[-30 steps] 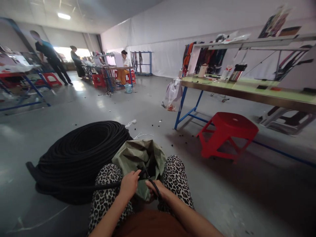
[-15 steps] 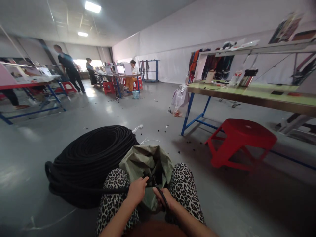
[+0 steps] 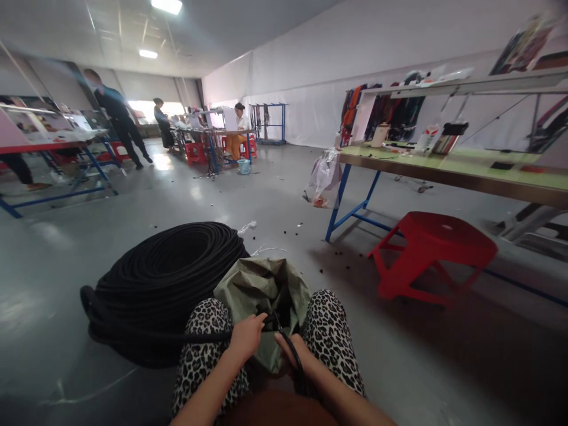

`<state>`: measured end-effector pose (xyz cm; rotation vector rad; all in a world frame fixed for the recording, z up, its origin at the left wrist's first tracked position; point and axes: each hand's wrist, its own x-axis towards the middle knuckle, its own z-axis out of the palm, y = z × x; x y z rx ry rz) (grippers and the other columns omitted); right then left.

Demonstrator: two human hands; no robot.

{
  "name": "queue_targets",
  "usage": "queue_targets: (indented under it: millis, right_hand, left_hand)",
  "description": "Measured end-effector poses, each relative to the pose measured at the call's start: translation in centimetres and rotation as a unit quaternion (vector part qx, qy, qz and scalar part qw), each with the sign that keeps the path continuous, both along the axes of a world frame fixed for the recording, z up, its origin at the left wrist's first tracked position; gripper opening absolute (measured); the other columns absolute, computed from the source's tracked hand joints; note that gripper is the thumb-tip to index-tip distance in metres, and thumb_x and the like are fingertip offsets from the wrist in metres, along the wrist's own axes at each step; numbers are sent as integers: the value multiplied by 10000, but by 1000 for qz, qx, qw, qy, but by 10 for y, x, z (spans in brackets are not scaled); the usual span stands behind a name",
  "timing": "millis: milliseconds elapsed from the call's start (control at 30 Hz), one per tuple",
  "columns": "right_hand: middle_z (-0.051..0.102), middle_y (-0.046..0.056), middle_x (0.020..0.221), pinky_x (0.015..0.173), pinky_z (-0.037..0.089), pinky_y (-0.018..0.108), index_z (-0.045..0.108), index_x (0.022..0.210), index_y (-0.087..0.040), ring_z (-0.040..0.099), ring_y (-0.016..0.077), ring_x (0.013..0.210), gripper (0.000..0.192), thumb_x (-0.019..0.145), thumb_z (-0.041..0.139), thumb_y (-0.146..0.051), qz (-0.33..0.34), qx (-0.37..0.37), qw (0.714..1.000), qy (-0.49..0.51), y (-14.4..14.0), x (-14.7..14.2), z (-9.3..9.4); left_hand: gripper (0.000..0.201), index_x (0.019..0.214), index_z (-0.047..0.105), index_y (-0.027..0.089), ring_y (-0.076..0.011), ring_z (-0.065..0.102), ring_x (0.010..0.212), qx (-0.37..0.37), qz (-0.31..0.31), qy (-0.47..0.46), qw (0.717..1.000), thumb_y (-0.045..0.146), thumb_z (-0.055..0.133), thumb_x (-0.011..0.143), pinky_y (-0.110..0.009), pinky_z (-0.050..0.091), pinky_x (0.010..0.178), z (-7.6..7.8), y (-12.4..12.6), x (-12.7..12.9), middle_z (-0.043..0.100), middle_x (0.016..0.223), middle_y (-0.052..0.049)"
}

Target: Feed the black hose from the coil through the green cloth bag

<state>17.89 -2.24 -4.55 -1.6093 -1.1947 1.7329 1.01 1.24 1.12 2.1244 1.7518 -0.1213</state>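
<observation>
Grey floor (image 3: 66,254) bears cable coil (image 3: 164,284); hands grip cable (image 3: 199,338) over sack (image 3: 261,290).

Dim hall, ceiling strip lights (image 3: 166,6) glaring, bright far window (image 3: 144,110), floor sheen, wide-angle bending, blurred edges

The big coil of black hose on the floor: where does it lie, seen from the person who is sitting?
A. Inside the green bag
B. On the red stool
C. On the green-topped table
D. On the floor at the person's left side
D: the coil of black hose rests on the grey floor left of the leopard-print knees, beside the green bag.
</observation>
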Motion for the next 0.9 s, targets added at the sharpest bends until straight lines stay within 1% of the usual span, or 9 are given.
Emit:
queue_targets:
  millis: [133, 267, 400, 567, 667, 767, 900]
  right_hand:
    - [386, -23, 412, 403, 329, 204, 452, 519, -177, 410, 93, 370, 519, 897, 543, -520, -2, -2, 1000, -18, 0, 0, 2]
    - [388, -34, 439, 397, 332, 197, 452, 540, -176, 393, 79, 368, 475, 905, 562, -459, -1, -10, 1000, -11, -2, 1, 10]
    - [372, -47, 440, 375, 329, 202, 438, 542, -182, 382, 78, 338, 454, 934, 523, -395, 16, -19, 1000, -17, -3, 2, 16]
    - [381, -52, 435, 364, 329, 204, 453, 550, -176, 372, 76, 324, 421, 934, 517, -336, 22, -12, 999, -48, -1, 1, 12]
    - [375, -58, 428, 357, 317, 200, 462, 554, -175, 352, 70, 317, 405, 915, 547, -336, 11, -25, 998, -52, 1, 0, 10]
    - [372, -55, 422, 365, 321, 200, 462, 550, -176, 381, 79, 324, 405, 908, 553, -343, 6, -33, 998, -57, 1, -1, 10]
    - [367, -51, 401, 379, 324, 198, 470, 563, -176, 404, 92, 344, 380, 917, 525, -304, 14, -28, 997, -65, 1, -1, 7]
  left_hand:
    - [435, 1332, 549, 291, -173, 632, 1126, -7, -4, 4, 1000, 252, 343, 952, -286, 450, 941, -1, 3, 0, 680, 1219, -61]
    - [442, 1337, 552, 284, -189, 637, 1127, -10, -11, 13, 1000, 260, 344, 948, -305, 457, 941, -5, 5, -1, 687, 1212, -74]
    - [442, 1330, 566, 270, -203, 636, 1141, -12, -17, 9, 1000, 256, 349, 945, -322, 461, 948, -8, 7, -3, 691, 1215, -87]
    - [440, 1323, 574, 281, -199, 637, 1135, -18, -9, 13, 1000, 253, 357, 942, -319, 462, 944, -8, 8, -3, 693, 1226, -74]
    - [443, 1335, 562, 291, -196, 643, 1122, -21, -8, 20, 1000, 256, 353, 946, -317, 462, 933, -7, 8, -3, 690, 1231, -74]
    - [437, 1337, 559, 287, -194, 646, 1116, -20, -14, 27, 999, 257, 358, 950, -310, 461, 927, -6, 7, -3, 690, 1228, -79]
    - [428, 1324, 570, 277, -196, 653, 1106, -15, -21, 36, 999, 240, 364, 951, -309, 465, 917, -5, 7, -3, 698, 1201, -90]
